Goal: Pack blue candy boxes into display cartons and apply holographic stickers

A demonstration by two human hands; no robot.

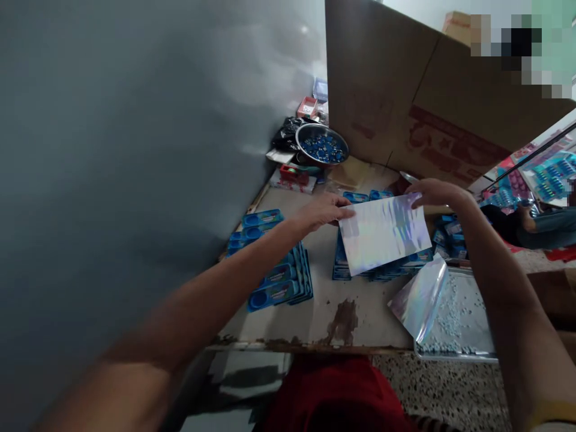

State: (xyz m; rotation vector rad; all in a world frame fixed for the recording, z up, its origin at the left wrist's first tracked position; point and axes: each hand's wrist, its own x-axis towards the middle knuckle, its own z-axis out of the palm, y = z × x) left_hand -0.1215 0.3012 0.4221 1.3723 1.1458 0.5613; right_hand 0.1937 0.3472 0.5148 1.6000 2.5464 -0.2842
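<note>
Now pinching a silvery iridescent rectangular sheet (380,234) by its upper corners, between fingers of left hand (321,212) and right hand (436,192), over stacked blue printed cards (418,258) on a worn pale table (324,258)

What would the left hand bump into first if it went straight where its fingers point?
The shiny sheet, whose edge the left hand holds; beyond, perhaps the right hand, though depth is unclear.

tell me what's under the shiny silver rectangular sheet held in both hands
Stacked blue printed cards show past the edges of the shiny silver rectangular sheet, on the pale worn tabletop. The sheet covers the middle of the stacks, so what lies there is hidden.
</note>
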